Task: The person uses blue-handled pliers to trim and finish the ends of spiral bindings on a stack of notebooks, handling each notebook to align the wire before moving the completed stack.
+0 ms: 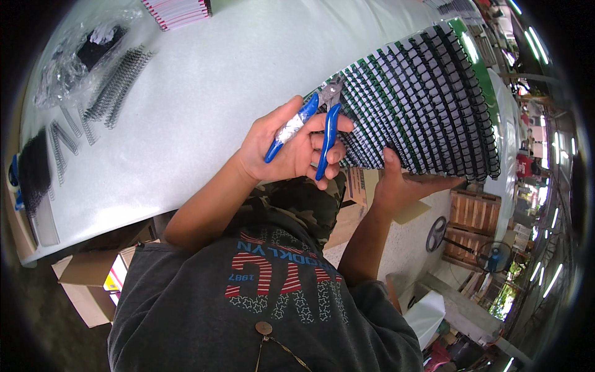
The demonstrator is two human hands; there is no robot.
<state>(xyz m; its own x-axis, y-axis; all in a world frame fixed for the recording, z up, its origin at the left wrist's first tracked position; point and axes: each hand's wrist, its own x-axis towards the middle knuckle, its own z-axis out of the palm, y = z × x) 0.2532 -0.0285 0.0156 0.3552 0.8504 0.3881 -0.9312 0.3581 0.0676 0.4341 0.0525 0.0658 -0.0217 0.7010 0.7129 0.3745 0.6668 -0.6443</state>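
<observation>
My left hand (282, 139) is closed around wire cutters (330, 133) with blue handles, one wrapped in silvery tape. Their handles are spread, and the metal jaws point at the far left end of a stack of spiral-bound notebooks (427, 102). Rows of black coil spines face me, with green and white covers between them. At the stack's near edge is my right hand (403, 180), its thumb up against the coils and its fingers stretched along the edge, supporting it. Whether the jaws touch a coil I cannot tell.
Loose black wire coils (118, 87) lie on the white table (211, 105) at left, beside a clear plastic bag (65, 74). Another pile of bound books (178, 12) sits at the far edge. Below are a cardboard box (87, 285), a wooden pallet (474, 211) and a fan (494, 256).
</observation>
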